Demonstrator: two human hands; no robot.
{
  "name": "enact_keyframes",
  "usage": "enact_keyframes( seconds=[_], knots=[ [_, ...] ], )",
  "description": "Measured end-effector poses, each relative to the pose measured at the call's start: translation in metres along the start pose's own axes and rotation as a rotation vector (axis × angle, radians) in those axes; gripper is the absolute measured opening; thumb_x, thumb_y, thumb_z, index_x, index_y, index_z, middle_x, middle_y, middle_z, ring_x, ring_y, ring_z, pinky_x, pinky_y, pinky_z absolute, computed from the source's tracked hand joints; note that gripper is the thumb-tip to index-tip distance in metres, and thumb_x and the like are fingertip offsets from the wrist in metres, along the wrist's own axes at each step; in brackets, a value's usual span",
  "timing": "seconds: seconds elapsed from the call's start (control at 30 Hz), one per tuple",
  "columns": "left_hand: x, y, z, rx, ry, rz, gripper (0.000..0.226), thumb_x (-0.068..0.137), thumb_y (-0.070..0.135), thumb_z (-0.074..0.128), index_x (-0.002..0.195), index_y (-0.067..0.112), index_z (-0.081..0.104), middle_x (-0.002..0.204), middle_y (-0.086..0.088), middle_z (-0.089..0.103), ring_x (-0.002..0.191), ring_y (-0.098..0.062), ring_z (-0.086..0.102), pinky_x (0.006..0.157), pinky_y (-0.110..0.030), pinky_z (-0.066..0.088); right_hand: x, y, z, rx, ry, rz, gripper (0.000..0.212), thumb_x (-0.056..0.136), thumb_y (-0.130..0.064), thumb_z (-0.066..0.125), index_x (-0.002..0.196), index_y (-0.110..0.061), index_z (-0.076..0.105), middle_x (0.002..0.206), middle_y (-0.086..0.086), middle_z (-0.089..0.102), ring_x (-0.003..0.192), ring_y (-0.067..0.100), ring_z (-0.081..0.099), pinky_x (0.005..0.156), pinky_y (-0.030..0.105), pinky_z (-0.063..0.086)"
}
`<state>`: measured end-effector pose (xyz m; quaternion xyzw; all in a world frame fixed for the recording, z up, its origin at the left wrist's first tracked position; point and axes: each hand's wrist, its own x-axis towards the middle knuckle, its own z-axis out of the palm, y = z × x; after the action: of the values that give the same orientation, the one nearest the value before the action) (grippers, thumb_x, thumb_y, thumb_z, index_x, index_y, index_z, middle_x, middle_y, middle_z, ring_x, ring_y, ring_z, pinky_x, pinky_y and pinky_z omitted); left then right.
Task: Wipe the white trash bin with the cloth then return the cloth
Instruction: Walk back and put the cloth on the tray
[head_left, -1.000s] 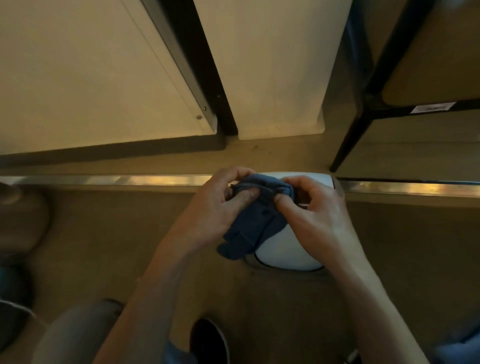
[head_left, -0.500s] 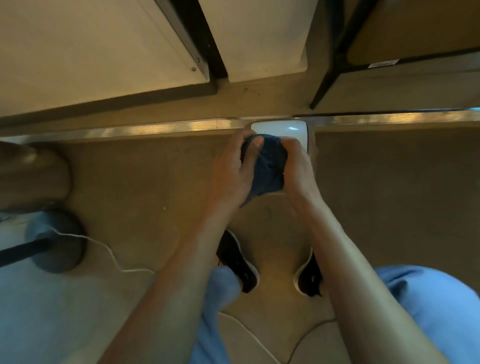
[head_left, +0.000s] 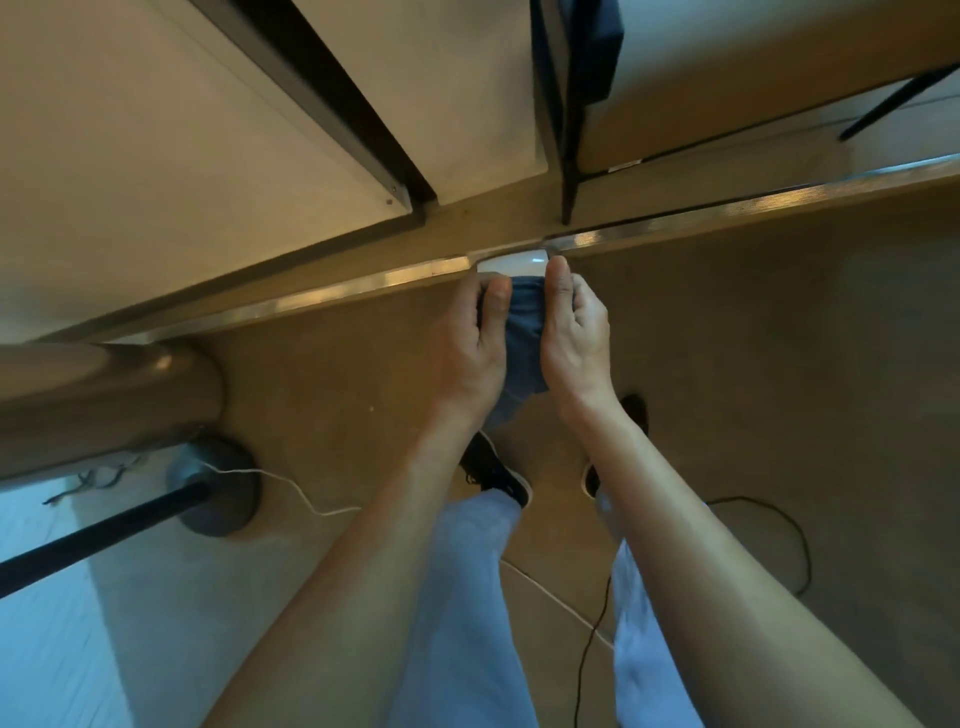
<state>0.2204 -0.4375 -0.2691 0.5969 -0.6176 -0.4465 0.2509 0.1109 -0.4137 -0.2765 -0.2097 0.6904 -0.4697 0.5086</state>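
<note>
Bin: white trash bin (head_left: 511, 263) sits low on the floor beyond our hands, against the metal floor strip (head_left: 332, 295); only a sliver of its top shows, the rest is hidden behind cloth and hands.
Cloth: blue cloth (head_left: 524, 332) hangs bunched between our two hands, above and in front of the bin; we cannot tell whether it touches the bin.
Left hand: our left hand (head_left: 470, 345) is closed on the cloth's left side, thumb pressed over the top fold.
Right hand: our right hand (head_left: 574, 338) is clamped on the right side, thumb up along the edge; we judge both hands are gathering the cloth into a tidy pad, easier to press flat on a curved surface.
Stance: our shoes (head_left: 496, 475) stand just short of the bin, so we lean over it with arms stretched down.
Surroundings: white cable (head_left: 291, 486) and dark cable (head_left: 779, 525) trail on the floor near our feet, a lamp base (head_left: 223, 493) well to the left, table legs (head_left: 569, 130) beyond the strip.
Stage: we judge wiping is either about to begin or being reset.
</note>
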Motion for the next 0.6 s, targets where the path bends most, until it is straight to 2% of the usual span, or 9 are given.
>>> enact_keyframes(
  seconds=[0.1, 0.2, 0.27, 0.33, 0.43, 0.53, 0.6],
  knots=[
    [-0.011, 0.046, -0.012, 0.021, 0.011, 0.065, 0.02, 0.111, 0.026, 0.045, 0.104, 0.014, 0.06, 0.082, 0.01, 0.06, 0.074, -0.003, 0.06, 0.062, -0.023, 0.049, -0.021, -0.04, -0.015, -0.01, 0.02, -0.041, 0.047, 0.108, -0.046, 0.039, 0.1, -0.009, 0.066, 0.092, 0.009, 0.072, 0.084, 0.015, 0.071, 0.072, 0.03, 0.058],
    [-0.018, 0.087, -0.021, 0.04, 0.027, 0.129, 0.02, 0.111, 0.026, 0.045, 0.106, 0.013, 0.06, 0.082, 0.009, 0.059, 0.073, -0.008, 0.06, 0.062, -0.03, 0.05, -0.037, -0.081, -0.029, -0.051, 0.046, -0.106, 0.048, 0.109, -0.044, 0.039, 0.09, -0.006, 0.061, 0.078, 0.004, 0.066, 0.066, 0.002, 0.064, 0.06, 0.02, 0.051],
    [-0.021, 0.114, -0.027, 0.037, 0.036, 0.165, 0.018, 0.111, 0.025, 0.046, 0.104, 0.015, 0.059, 0.08, 0.008, 0.059, 0.071, -0.01, 0.06, 0.059, -0.028, 0.049, -0.047, -0.107, -0.037, -0.077, 0.065, -0.15, 0.044, 0.109, -0.041, 0.039, 0.082, -0.012, 0.056, 0.071, -0.003, 0.06, 0.057, -0.004, 0.058, 0.054, 0.014, 0.045],
    [-0.024, 0.14, -0.034, 0.027, 0.055, 0.209, 0.015, 0.11, 0.024, 0.046, 0.101, 0.018, 0.057, 0.077, 0.009, 0.058, 0.068, -0.007, 0.06, 0.057, -0.023, 0.046, -0.054, -0.131, -0.043, -0.105, 0.075, -0.202, 0.043, 0.109, -0.041, 0.039, 0.078, -0.016, 0.055, 0.069, -0.006, 0.058, 0.056, -0.004, 0.056, 0.052, 0.014, 0.043],
    [-0.028, 0.175, -0.044, 0.027, 0.13, 0.285, 0.016, 0.11, 0.022, 0.048, 0.101, 0.015, 0.059, 0.074, 0.009, 0.058, 0.068, -0.006, 0.06, 0.055, -0.018, 0.044, -0.067, -0.166, -0.051, -0.129, 0.094, -0.283, 0.051, 0.109, -0.044, 0.039, 0.082, -0.005, 0.058, 0.068, -0.003, 0.059, 0.056, 0.0, 0.055, 0.052, 0.02, 0.045],
    [-0.032, 0.209, -0.056, 0.008, 0.199, 0.355, 0.018, 0.11, 0.024, 0.047, 0.1, 0.014, 0.059, 0.073, 0.006, 0.059, 0.066, -0.015, 0.062, 0.052, -0.026, 0.048, -0.079, -0.205, -0.057, -0.153, 0.099, -0.379, 0.054, 0.109, -0.043, 0.04, 0.084, 0.001, 0.06, 0.067, -0.001, 0.059, 0.055, 0.001, 0.054, 0.051, 0.017, 0.042],
    [-0.034, 0.23, -0.066, -0.021, 0.223, 0.396, 0.02, 0.111, 0.025, 0.046, 0.099, 0.014, 0.058, 0.072, 0.006, 0.058, 0.065, -0.014, 0.061, 0.053, -0.031, 0.05, -0.087, -0.23, -0.058, -0.182, 0.105, -0.437, 0.054, 0.109, -0.043, 0.04, 0.082, -0.001, 0.059, 0.066, 0.0, 0.059, 0.054, 0.001, 0.052, 0.05, 0.015, 0.039]
  ],
)
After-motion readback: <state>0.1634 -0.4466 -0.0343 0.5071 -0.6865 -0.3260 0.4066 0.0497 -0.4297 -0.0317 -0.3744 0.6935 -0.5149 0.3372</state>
